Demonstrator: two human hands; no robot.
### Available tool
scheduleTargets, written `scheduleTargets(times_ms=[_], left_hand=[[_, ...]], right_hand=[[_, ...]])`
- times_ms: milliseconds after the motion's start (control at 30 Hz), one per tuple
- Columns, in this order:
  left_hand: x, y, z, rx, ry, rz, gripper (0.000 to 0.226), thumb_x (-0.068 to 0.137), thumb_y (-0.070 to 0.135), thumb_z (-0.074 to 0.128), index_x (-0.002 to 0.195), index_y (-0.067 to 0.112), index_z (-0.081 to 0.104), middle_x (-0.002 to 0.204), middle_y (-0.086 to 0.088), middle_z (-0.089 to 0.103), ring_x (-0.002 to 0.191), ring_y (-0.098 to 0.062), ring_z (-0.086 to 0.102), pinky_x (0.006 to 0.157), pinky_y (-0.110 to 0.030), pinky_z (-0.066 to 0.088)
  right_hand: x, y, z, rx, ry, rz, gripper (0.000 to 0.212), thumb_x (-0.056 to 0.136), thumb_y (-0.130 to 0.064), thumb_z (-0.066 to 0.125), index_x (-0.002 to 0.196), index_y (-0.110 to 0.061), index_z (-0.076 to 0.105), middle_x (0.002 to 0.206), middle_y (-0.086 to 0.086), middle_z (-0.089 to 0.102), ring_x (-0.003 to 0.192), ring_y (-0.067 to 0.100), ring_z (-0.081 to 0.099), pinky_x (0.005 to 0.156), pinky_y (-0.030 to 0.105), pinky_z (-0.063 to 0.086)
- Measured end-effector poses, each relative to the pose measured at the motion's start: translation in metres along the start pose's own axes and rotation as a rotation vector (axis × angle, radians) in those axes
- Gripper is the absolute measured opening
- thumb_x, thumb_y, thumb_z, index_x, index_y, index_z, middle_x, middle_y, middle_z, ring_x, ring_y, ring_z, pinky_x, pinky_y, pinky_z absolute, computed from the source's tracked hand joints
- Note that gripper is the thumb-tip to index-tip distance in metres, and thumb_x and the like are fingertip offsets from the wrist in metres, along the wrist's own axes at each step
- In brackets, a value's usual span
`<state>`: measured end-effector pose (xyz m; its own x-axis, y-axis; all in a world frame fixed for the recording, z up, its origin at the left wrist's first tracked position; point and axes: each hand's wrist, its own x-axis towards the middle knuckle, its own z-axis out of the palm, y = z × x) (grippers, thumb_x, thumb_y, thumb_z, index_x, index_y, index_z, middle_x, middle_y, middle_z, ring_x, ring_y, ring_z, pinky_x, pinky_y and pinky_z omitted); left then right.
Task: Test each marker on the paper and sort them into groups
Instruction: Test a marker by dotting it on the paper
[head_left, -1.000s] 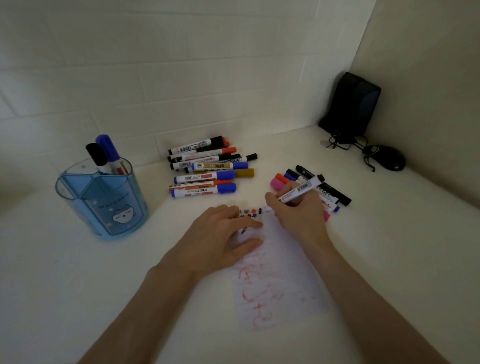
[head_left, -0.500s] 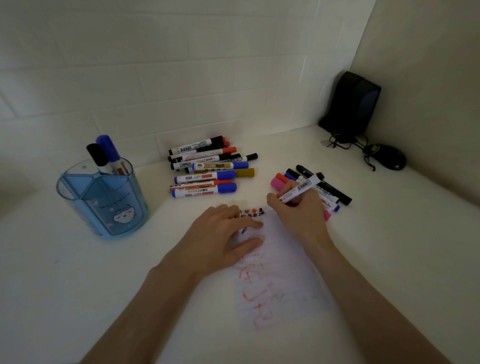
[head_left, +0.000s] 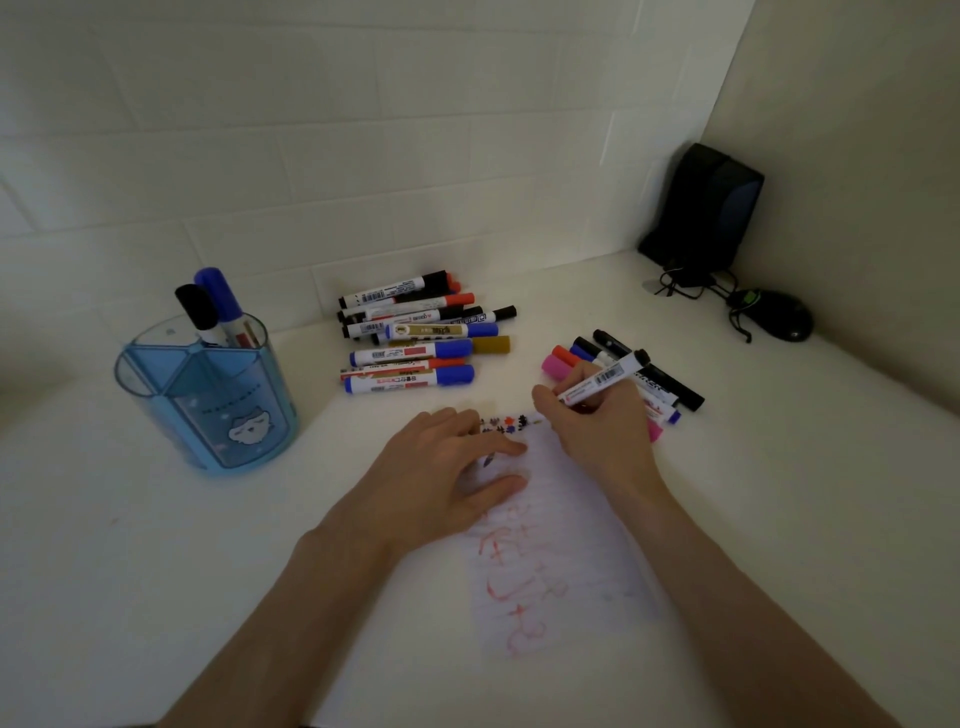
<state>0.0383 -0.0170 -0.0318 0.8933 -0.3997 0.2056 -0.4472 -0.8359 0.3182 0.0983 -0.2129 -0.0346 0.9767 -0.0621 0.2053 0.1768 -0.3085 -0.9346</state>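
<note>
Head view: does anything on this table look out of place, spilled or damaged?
Nothing looks spilled or broken. The larger marker pile lies untidy, some markers stacked on others, and the paper carries red scribbles in its near half. The cord of the mouse is bunched in the corner.

The marker's (head_left: 602, 380) tip is hidden behind the right hand's (head_left: 602, 436) fingers (head_left: 551, 410), so whether it touches the paper (head_left: 561, 545) cannot be told. The left hand (head_left: 441, 467) covers the paper's upper left corner. The right hand hides part of the right group (head_left: 670, 389). Both forearms are cut off at the bottom edge. Labels in the pile (head_left: 415, 338) at centre are too small to read.
</note>
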Motion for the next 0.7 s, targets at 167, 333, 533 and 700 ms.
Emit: scheduleTargets(times_ms=[167, 333, 533, 700], left_hand=[[0.0, -0.002, 0.001, 0.0, 0.011, 0.016, 0.054, 0.092, 0.072, 0.037, 0.132, 0.043, 0.058, 0.092, 0.019, 0.041, 0.084, -0.002, 0.037, 0.072, -0.011, 0.025], [0.001, -0.003, 0.003, -0.009, 0.041, 0.035, 0.054, 0.092, 0.072, 0.037, 0.131, 0.043, 0.059, 0.091, 0.02, 0.04, 0.082, -0.002, 0.036, 0.072, -0.009, 0.025], [-0.001, 0.0, 0.0, -0.022, 0.019, 0.022, 0.054, 0.093, 0.069, 0.04, 0.14, 0.043, 0.047, 0.101, 0.017, 0.048, 0.09, -0.002, 0.044, 0.077, -0.015, 0.031], [-0.003, 0.002, -0.007, -0.465, 0.165, -0.157, 0.034, 0.103, 0.043, 0.039, 0.135, 0.031, 0.044, 0.114, 0.02, 0.055, 0.105, 0.002, 0.057, 0.085, -0.01, 0.044]], right_hand=[[0.0, -0.002, -0.002, -0.019, -0.018, 0.034, 0.033, 0.087, -0.009, 0.077, 0.063, -0.018, 0.056, 0.047, -0.016, 0.057, 0.041, -0.002, 0.049, 0.045, 0.01, 0.042], [0.001, -0.011, -0.005, 0.299, 0.093, 0.181, 0.026, 0.089, -0.029, 0.083, 0.076, -0.012, 0.068, 0.055, -0.005, 0.065, 0.043, 0.003, 0.053, 0.043, 0.017, 0.045], [-0.001, -0.013, -0.008, 0.327, 0.059, 0.117, 0.014, 0.089, -0.016, 0.082, 0.093, -0.011, 0.07, 0.062, 0.002, 0.068, 0.045, 0.009, 0.057, 0.047, 0.019, 0.048], [-0.001, -0.018, -0.01, 0.369, -0.013, 0.121, 0.019, 0.089, -0.022, 0.083, 0.106, -0.016, 0.078, 0.085, 0.006, 0.078, 0.069, 0.013, 0.068, 0.061, 0.02, 0.053]])
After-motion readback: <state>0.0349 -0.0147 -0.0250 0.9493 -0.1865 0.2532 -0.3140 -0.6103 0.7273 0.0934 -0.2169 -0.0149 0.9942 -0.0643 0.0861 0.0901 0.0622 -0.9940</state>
